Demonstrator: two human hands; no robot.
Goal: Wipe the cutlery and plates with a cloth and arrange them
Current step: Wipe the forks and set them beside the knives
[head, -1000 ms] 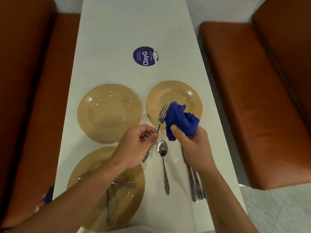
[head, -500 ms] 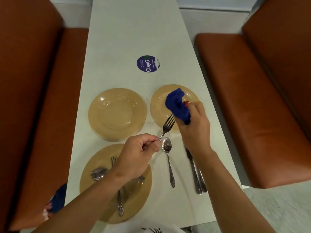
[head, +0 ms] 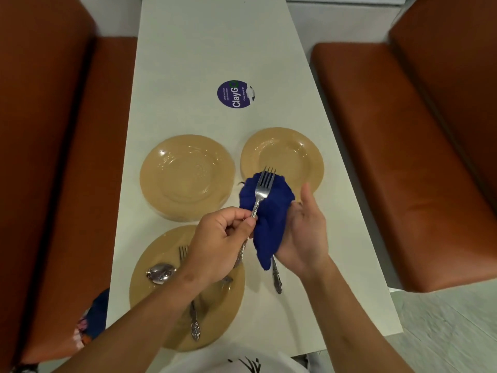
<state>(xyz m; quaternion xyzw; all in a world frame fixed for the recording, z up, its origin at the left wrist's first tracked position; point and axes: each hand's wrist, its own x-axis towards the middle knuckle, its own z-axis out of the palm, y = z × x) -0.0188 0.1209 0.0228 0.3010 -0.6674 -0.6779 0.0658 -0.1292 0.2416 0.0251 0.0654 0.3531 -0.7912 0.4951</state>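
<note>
My left hand [head: 223, 243] grips the handle of a fork [head: 263, 188], tines pointing away from me, its head lying against a blue cloth [head: 269, 222]. My right hand [head: 305, 232] holds that cloth from the right, thumb raised, fingers hidden behind it. Both hands hover over the near edge of the far right tan plate [head: 285, 149]. A second tan plate [head: 188, 176] sits to its left. The near tan plate [head: 150, 300] holds a spoon [head: 160, 273], another fork [head: 183, 251] and more cutlery. One spoon handle [head: 277, 279] shows on the table below the cloth.
The narrow white table [head: 204, 49] carries a round purple sticker [head: 235, 94] further away. Orange benches [head: 403, 157] flank it on both sides. The table's right edge runs close to my right forearm. A patterned blue item [head: 94, 316] lies on the left bench.
The fork has swung up onto the cloth, tines now lying across it. My right hand has turned palm-up and dropped nearer me, spreading the cloth under the fork.
</note>
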